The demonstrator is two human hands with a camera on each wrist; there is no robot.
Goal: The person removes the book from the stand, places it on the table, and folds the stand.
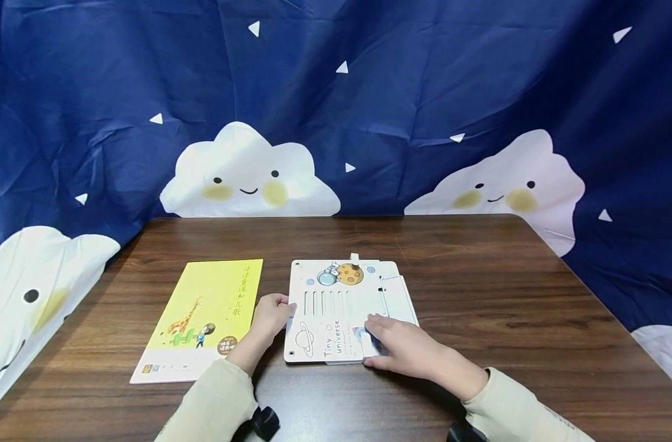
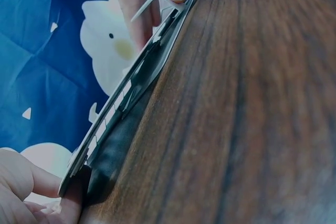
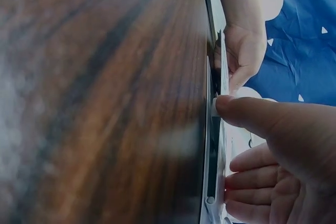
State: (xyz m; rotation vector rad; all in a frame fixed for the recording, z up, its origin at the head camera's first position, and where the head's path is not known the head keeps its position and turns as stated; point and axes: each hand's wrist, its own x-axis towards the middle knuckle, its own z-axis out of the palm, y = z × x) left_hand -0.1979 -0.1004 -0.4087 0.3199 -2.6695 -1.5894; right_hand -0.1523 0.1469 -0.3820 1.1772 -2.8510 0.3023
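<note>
A white folding book stand (image 1: 330, 307) lies on the table, printed with an astronaut, planets and "Tiny universe". My left hand (image 1: 270, 316) pinches its left edge, thumb on top and fingers underneath; in the left wrist view that edge is raised off the table. At the near right corner my right hand (image 1: 404, 347) holds a white clip (image 2: 153, 1), which stands tilted up from the panel. From the right wrist, the thumb (image 3: 247, 113) presses a small white tab on the near edge while the other fingers rest against the printed face.
A yellow book (image 1: 203, 313) with a giraffe and a child on its cover lies left of the stand, close to my left forearm. The brown wooden table (image 1: 507, 288) extends to a blue curtain (image 1: 380, 92) with clouds behind it.
</note>
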